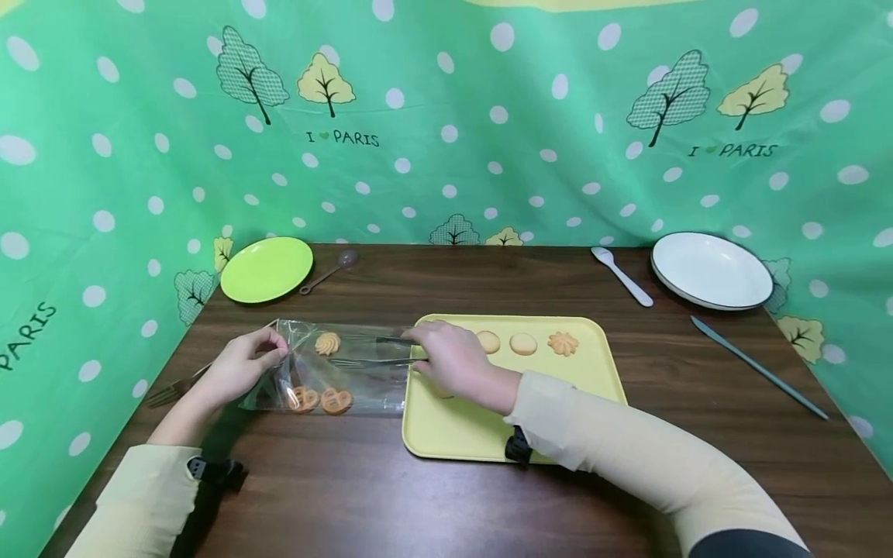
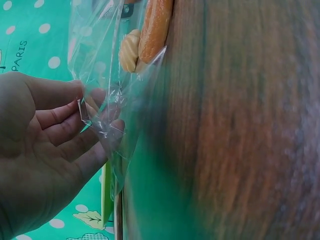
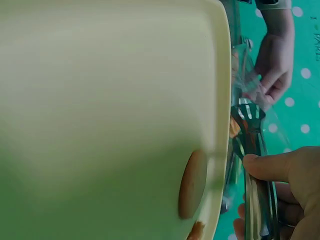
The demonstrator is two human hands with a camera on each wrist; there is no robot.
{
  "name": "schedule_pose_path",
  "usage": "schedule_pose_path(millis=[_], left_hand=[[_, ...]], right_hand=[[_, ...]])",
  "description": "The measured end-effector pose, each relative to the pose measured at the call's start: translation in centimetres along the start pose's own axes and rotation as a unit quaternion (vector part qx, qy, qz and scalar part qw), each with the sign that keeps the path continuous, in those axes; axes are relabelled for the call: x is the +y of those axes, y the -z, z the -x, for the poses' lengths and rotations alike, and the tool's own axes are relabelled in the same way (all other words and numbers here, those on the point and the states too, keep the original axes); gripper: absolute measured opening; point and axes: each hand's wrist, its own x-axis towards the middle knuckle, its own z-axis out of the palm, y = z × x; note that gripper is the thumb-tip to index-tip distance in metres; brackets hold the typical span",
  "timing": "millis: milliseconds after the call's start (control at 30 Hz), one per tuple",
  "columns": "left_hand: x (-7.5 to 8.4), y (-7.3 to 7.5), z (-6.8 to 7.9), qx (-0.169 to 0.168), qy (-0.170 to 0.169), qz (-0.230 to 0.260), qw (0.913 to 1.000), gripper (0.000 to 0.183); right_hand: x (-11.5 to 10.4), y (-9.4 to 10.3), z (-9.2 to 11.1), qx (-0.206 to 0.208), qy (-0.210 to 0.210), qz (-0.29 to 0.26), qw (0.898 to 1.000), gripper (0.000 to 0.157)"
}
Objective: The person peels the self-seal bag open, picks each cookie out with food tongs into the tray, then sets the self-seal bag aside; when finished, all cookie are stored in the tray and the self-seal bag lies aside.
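My left hand (image 1: pixel 240 364) pinches the near end of a clear plastic bag (image 2: pixel 100 55) between thumb and fingers. Inside the bag lie a swirl cookie (image 1: pixel 327 343) and two pretzel-shaped cookies (image 1: pixel 336 401). My right hand (image 1: pixel 456 360) grips a pair of shiny metal tongs (image 3: pixel 251 132), which point left and overlap the bag close to the swirl cookie in the head view. Beneath the right hand is the yellow tray (image 1: pixel 460 438), holding round cookies (image 1: pixel 523 344) and a star-shaped cookie (image 1: pixel 563 343). The hand partly covers another cookie there.
A green plate (image 1: pixel 267 270) and a brown spoon (image 1: pixel 331 271) lie at the back left, a fork (image 1: pixel 167 391) by the left wrist. Toward the right are a white spoon (image 1: pixel 622 277), a white plate (image 1: pixel 711 270) and a blue-grey knife (image 1: pixel 760 368). Patterned cloth (image 1: pixel 446 116) hangs behind.
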Motion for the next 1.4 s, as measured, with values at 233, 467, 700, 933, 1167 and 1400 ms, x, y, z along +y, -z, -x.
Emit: schedule_pose_path(millis=[233,467,700,933,1167,1400], left_hand=[[-0.2,0.1,0.4,0.003,-0.002,-0.002,1.0000,0.015],[-0.1,-0.1,0.2,0.011,-0.010,-0.010,0.9998,0.012],[-0.2,0.0,0.1,0.009,-0.007,-0.007,0.9999,0.012],[-0.2,0.0,0.1,0.011,-0.010,-0.007,0.9999,0.012],[-0.1,0.0,-0.1,0.008,-0.013,-0.006,0.9999,0.012],[0.2,0.0,-0.3,0.006,-0.015,-0.008,0.9998,0.012]], right_hand=[[-1.7,-1.0,-1.5,-0.001,-0.001,0.023,1.000,0.049],[-2.8,-1.6,-2.4,-0.004,-0.026,0.031,0.999,0.051],[-3.1,-2.0,-3.0,-0.004,-0.033,0.030,0.999,0.047],[-3.2,-1.8,-3.1,-0.008,-0.018,0.037,0.999,0.046],[-2.4,-0.6,-1.3,-0.004,-0.008,0.003,1.000,0.043],[-1.0,0.5,1.8,0.015,-0.001,-0.025,1.000,0.042]])
